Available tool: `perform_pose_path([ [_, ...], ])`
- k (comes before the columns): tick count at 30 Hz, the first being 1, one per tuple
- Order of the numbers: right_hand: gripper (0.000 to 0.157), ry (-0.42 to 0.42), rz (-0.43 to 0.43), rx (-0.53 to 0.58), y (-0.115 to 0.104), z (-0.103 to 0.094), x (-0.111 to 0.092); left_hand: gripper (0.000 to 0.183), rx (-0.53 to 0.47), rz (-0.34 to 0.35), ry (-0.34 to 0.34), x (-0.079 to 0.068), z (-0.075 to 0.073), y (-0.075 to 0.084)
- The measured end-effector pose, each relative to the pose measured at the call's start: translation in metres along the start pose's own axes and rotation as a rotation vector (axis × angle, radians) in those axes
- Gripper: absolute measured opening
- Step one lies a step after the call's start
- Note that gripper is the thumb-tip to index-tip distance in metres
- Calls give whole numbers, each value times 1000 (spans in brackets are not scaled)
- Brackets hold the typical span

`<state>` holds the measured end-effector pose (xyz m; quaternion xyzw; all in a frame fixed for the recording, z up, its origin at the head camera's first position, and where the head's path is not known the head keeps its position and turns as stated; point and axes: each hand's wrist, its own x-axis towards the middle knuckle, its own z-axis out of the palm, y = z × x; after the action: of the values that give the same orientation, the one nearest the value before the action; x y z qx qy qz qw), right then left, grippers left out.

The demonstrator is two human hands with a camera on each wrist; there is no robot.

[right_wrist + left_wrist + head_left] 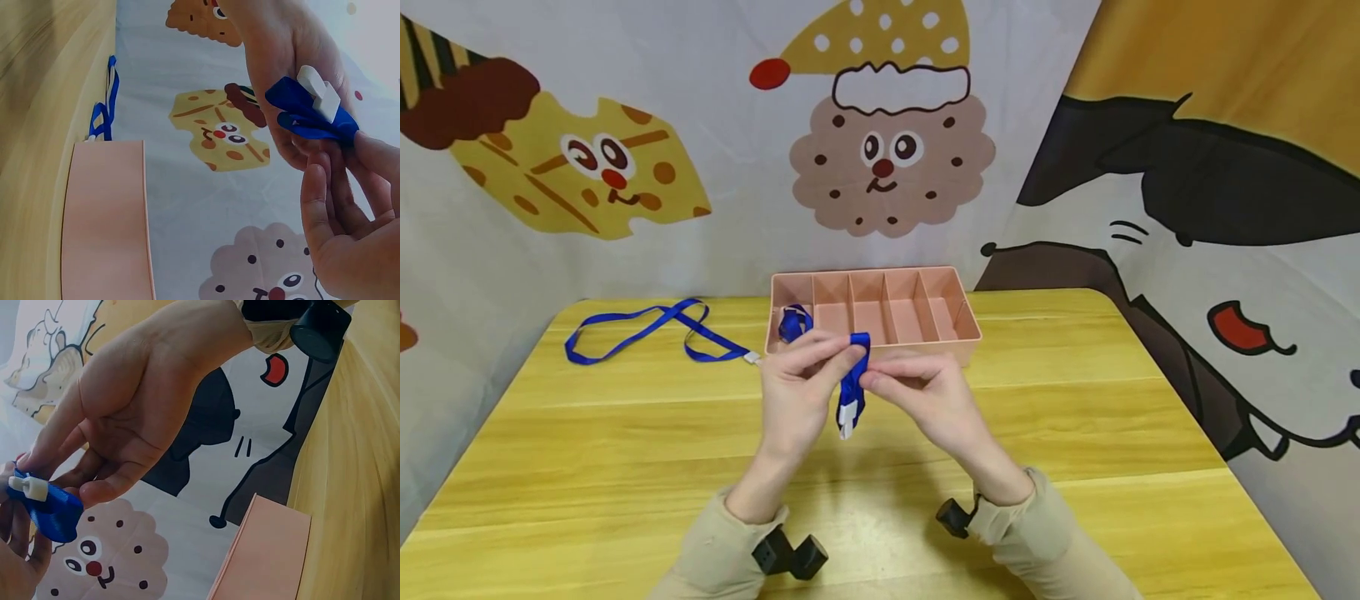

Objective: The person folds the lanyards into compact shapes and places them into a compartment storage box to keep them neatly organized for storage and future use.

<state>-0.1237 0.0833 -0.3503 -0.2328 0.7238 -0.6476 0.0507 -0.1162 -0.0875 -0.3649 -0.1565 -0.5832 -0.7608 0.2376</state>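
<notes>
In front of the organizer, a folded blue lanyard point(852, 385) hangs upright in the air between both hands, its white plastic clip point(847, 414) at the lower end. My left hand point(797, 400) pinches the band near its top fold between thumb and fingers. From the other side, my right hand point(932, 400) pinches the band's edge with thumb and fingertips. The right wrist view shows the bundle's stacked loops point(294, 119) with the clip point(325, 100) facing the camera. In the left wrist view, the left hand is cut off at the frame's edge.
A pink organizer point(869, 321) with several compartments stands at the table's back. Its leftmost compartment holds a coiled blue lanyard point(795, 323). Left of it, another blue lanyard point(718, 339) lies loosely spread on the wooden table point(587, 467). A cartoon-printed cloth point(730, 250) hangs behind.
</notes>
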Motion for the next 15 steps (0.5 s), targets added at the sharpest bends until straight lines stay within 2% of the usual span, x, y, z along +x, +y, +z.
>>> perform_pose_path([
  [10, 22, 40, 39, -13, -5, 5, 0, 49, 2, -6, -16, -2, 2, -2],
  [15, 15, 70, 16, -55, -4, 5, 0, 50, -5, -65, -36, -3, 4, 0],
])
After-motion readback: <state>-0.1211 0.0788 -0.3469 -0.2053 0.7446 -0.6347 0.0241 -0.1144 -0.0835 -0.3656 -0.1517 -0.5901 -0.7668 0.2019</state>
